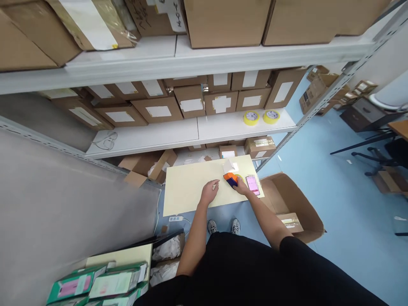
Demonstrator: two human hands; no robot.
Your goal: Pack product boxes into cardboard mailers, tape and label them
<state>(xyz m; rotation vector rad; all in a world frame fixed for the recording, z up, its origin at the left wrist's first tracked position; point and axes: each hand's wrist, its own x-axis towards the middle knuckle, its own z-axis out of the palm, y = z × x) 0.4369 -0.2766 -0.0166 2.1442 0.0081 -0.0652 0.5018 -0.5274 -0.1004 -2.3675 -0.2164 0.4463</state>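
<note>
My right hand point(241, 187) is closed around an orange and dark blue tape dispenser point(230, 179), held over the cream tabletop point(185, 187). A yellow tape roll point(239, 176) shows partly behind it. My left hand point(209, 192) is over the table to the left of the dispenser, fingers loosely bent with a small gap between them and nothing visible inside. A phone point(253, 185) with a pink screen lies just right of my right hand. White paper pieces point(230, 165) lie at the table's back edge, beyond the dispenser.
Metal shelving point(197, 131) with labelled cartons point(159, 108) rises behind the table. Two yellow tape rolls point(251, 117) sit on its middle shelf. A large open carton point(296, 199) stands on the right. A power strip point(176, 219) lies below the table; green boxes point(110, 284) are lower left.
</note>
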